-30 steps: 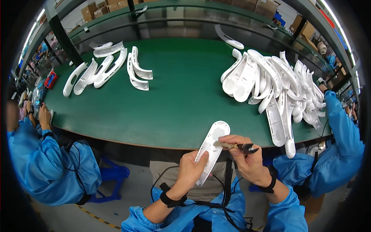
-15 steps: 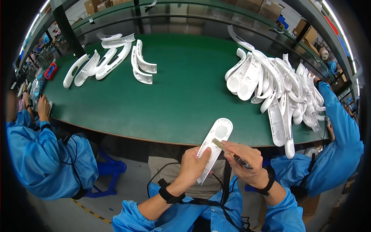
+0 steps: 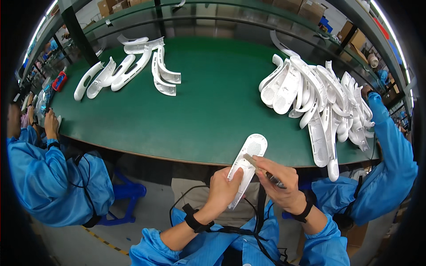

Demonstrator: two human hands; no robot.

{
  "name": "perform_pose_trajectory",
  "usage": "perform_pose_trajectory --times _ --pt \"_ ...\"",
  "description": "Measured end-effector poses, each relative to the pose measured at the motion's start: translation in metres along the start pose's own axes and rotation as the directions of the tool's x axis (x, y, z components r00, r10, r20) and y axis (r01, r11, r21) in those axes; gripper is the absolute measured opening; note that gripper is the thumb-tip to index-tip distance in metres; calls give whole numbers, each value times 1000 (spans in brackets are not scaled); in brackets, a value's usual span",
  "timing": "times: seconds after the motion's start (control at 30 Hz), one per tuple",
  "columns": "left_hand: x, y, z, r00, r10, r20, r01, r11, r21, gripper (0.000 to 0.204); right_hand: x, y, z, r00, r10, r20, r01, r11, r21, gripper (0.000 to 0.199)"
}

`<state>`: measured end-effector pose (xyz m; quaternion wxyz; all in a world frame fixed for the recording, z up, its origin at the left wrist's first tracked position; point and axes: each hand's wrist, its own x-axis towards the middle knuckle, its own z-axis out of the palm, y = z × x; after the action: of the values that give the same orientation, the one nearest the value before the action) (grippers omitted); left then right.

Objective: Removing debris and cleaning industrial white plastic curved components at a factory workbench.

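Note:
My left hand (image 3: 221, 191) grips a long white plastic shell (image 3: 246, 160) with a perforated round end, holding it tilted over the front edge of the green table (image 3: 208, 106). My right hand (image 3: 280, 181) holds a thin dark-handled blade tool (image 3: 262, 171), its tip resting against the shell's right edge near the middle. Both wrists wear black straps with cords. Both sleeves are blue.
A large heap of white shells (image 3: 317, 97) lies at the right of the table, a smaller group of white shells (image 3: 128, 68) at the back left. A person in blue (image 3: 53, 177) sits to my left, another person's blue sleeve (image 3: 390, 146) reaches in from the right.
The blade tool has shifted along the shell's edge, from pointing rightward to angled up against the shell. The view has tipped slightly; both hands stay at the table's front edge.

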<state>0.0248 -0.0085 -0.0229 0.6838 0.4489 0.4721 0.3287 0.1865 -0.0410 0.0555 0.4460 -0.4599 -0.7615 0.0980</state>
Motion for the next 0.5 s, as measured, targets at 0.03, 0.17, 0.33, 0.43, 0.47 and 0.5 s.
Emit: perform_pose_trajectory --times 0.03,0.17,0.33,0.43,0.47,0.5 --pt "-2 -4 1 1000 15 -21 -15 1000 15 35 -1 5 6 999 48 21 -48 999 1 26" --pt "-1 1 -2 997 71 -24 -68 993 93 33 6 -13 -6 986 34 -161 -10 989 146 27" --pt "0 0 1 997 61 -50 -56 994 92 34 9 -1 4 967 164 -197 -136 980 146 18" --pt "-6 6 2 997 51 -55 -45 993 111 35 11 -3 4 963 271 -9 -269 960 75 18" --pt "-4 8 3 997 43 -58 -37 994 108 36 5 7 9 946 323 19 -323 941 95 19" --pt "-2 7 4 997 46 -57 -40 993 109 36 8 7 6 947 321 15 -321 942 95 19"
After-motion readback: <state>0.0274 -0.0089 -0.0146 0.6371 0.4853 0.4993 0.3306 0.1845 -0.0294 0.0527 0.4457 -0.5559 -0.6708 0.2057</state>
